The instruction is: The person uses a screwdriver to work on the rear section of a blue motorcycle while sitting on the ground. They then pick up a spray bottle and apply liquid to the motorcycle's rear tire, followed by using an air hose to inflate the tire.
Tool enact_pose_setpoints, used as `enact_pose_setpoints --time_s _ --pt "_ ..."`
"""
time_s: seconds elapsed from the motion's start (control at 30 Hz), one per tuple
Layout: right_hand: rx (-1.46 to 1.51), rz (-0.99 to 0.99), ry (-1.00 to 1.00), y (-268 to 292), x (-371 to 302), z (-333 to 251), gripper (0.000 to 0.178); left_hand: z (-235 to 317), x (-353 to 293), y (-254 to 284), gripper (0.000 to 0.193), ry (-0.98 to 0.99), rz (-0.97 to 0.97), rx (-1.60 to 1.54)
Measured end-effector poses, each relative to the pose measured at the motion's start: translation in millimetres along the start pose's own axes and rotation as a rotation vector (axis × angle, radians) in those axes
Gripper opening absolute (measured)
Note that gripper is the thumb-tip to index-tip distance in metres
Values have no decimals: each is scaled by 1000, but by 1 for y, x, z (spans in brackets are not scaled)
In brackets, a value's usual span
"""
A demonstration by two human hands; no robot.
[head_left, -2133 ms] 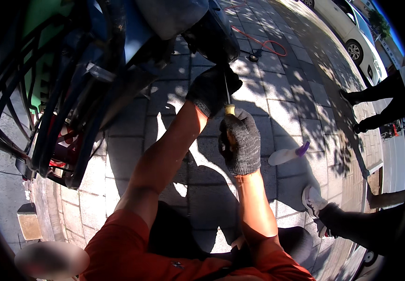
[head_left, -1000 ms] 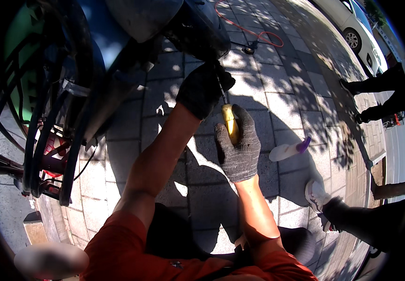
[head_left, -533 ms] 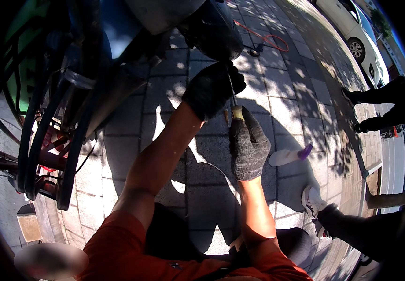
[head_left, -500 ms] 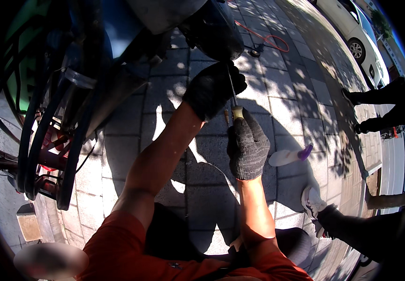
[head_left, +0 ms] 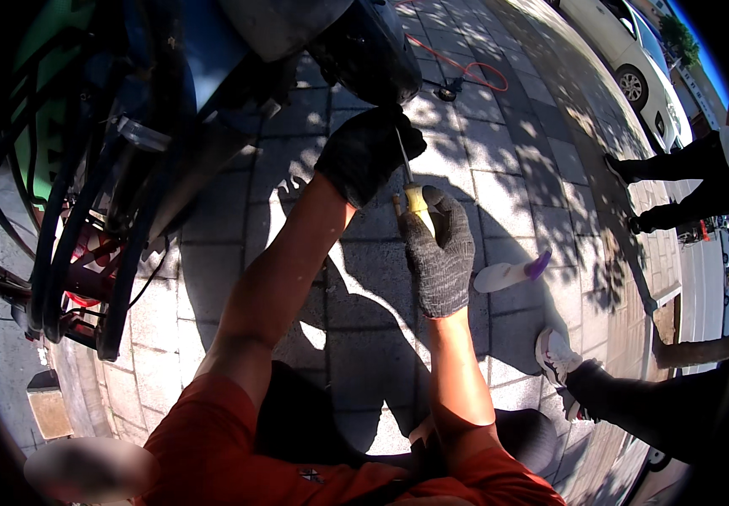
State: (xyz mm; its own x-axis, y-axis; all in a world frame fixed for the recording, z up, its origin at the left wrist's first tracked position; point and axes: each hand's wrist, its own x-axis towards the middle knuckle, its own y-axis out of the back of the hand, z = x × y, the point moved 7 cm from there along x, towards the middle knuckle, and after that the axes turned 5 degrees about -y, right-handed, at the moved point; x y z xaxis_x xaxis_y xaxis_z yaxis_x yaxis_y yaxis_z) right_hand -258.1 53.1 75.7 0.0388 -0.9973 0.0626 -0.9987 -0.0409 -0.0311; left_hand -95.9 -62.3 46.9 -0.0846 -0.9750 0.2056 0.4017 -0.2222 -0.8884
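Head view. The screwdriver (head_left: 412, 196), with a yellow handle and a thin metal shaft, stands nearly upright at the centre of the scene. The right hand (head_left: 439, 251), in a grey knitted glove, is wrapped closed around the yellow handle, which shows just above its fingers. The left hand (head_left: 366, 152), in a black glove, sits directly above the screwdriver handle; the shaft runs up against its fingers, which are curled about the upper end. Whether those fingers pinch the shaft or merely rest against it cannot be told. The shaft tip is hidden behind the left hand.

Above the screwdriver, touching or just beyond the left hand, is a dark rounded vehicle part (head_left: 364, 46); the contact point is not visible. Left of the screwdriver stands a black tubular frame (head_left: 69, 236) with red parts low down.

Right of the screwdriver, lying on the paved ground (head_left: 482, 160), is a white bottle with a purple cap (head_left: 509, 273). Above and right of the screwdriver, well apart, an orange cord (head_left: 466, 72) lies on the paving. Another person's legs (head_left: 676, 181) stand far right of the screwdriver, and a white shoe (head_left: 555, 356) sits below right.
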Motion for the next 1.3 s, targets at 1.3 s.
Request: enact_pose_setpoints --time_s 1.3 --pt "-704 162 491 -12 6 -15 33 6 -6 -12 24 -66 54 -11"
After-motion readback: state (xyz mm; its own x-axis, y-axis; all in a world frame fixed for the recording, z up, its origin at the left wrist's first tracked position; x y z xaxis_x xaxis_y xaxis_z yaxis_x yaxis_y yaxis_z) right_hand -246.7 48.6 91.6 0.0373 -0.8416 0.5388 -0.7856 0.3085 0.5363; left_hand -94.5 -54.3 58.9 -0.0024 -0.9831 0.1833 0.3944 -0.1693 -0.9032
